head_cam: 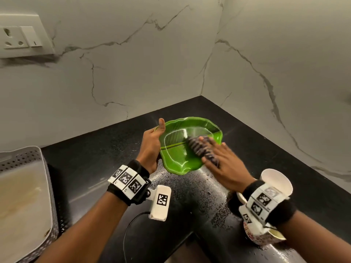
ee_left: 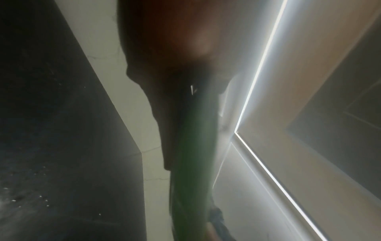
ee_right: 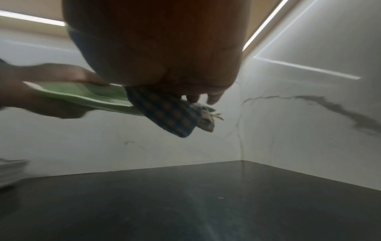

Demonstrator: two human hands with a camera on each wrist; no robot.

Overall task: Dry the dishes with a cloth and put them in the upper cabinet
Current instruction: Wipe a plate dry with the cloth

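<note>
Above the black stone counter [head_cam: 98, 168] my left hand [head_cam: 151, 147] grips the glossy green leaf-shaped plate [head_cam: 176, 158] tilted toward me so my right hand [head_cam: 224, 168] can press the patterned dark cloth [head_cam: 199, 149] across it

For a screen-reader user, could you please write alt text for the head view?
A left hand grips a green leaf-shaped plate above a wet black counter while the right hand presses a patterned cloth onto it.
</note>
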